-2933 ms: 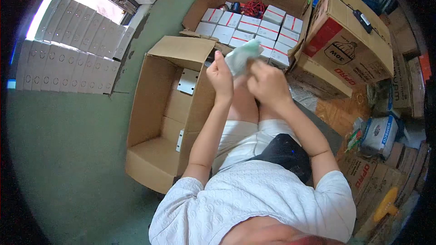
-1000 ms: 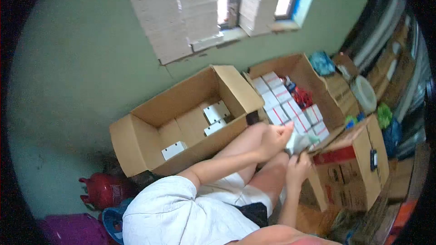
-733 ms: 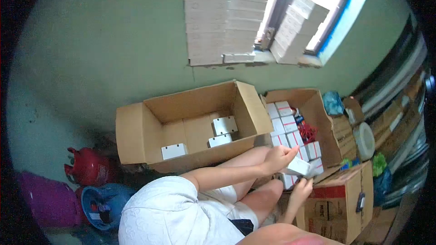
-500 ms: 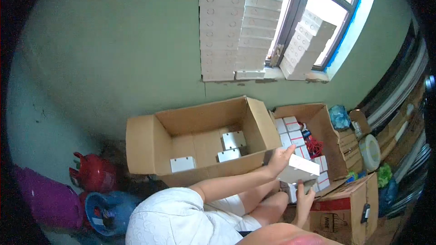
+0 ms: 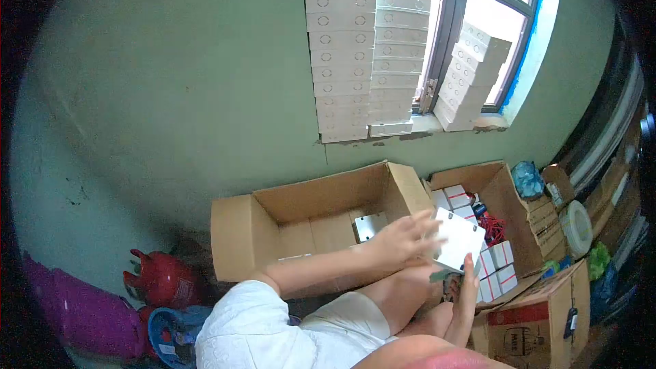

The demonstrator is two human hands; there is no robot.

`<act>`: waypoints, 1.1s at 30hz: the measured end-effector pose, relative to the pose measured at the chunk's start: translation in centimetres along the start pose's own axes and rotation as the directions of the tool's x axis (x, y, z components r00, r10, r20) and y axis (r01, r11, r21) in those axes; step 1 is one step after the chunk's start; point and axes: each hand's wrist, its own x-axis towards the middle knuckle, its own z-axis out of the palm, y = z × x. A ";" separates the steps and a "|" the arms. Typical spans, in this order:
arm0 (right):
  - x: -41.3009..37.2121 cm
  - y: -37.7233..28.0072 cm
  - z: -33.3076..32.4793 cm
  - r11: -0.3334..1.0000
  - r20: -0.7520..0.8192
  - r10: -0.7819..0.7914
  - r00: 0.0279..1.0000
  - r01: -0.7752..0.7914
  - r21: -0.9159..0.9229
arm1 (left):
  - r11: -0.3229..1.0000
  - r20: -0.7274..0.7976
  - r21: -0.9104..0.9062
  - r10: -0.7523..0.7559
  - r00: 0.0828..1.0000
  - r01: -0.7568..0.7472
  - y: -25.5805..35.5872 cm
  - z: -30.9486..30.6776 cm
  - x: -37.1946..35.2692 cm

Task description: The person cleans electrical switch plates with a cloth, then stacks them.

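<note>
My right hand [image 5: 467,295] is closed on the lower edge of a white box [image 5: 459,240], thumb against its flat face. Small dark notches mark the box's edges. Just left of it, my left hand [image 5: 403,240] is blurred, its fingers spread and off the box's face. Below that arm stands an open cardboard box [image 5: 232,236] holding similar white boxes, one of which [image 5: 369,227] shows in its right part; my forearm hides much of the rest. Behind the held box, a second open carton [image 5: 516,222] contains white boxes with red stripes [image 5: 502,254] and a red wire bundle [image 5: 490,229].
Tall stacks of white boxes with round knockouts [image 5: 342,72] fill the windowsill. A red gas cylinder [image 5: 164,279], a blue container [image 5: 167,335] and a purple object [image 5: 96,314] stand at left. A printed carton [image 5: 526,335] and a white roll [image 5: 577,229] lie at right.
My left hand has let go of the white box and moved left with fingers spread. The box has turned so its broad face shows; my right hand keeps hold. The view has shifted slightly.
</note>
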 end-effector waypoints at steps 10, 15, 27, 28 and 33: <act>-2.8 -2.8 3.8 0.996 0.352 -0.017 0.936 0.045 -0.074 | 0.796 0.145 0.337 0.484 0.863 -0.503 -4.6 -7.2 1.3; -6.4 -4.8 1.5 0.945 0.591 -0.092 0.802 0.258 -0.202 | 0.658 0.027 0.710 0.328 0.944 -0.249 -8.0 -19.6 6.8; -5.2 -0.3 -2.7 0.975 0.455 0.047 0.889 -0.141 0.174 | 0.548 -0.174 0.814 -0.085 0.981 0.192 -18.5 -36.0 14.2; -5.1 0.2 -2.6 0.975 0.456 0.047 0.889 -0.141 0.175 | 0.547 -0.174 0.815 -0.086 0.981 0.192 -18.7 -36.0 14.5; -5.2 1.7 -2.8 0.995 0.398 -0.007 0.917 -0.033 0.093 | 0.343 -0.182 0.906 -0.215 0.959 0.249 -20.3 -36.0 15.9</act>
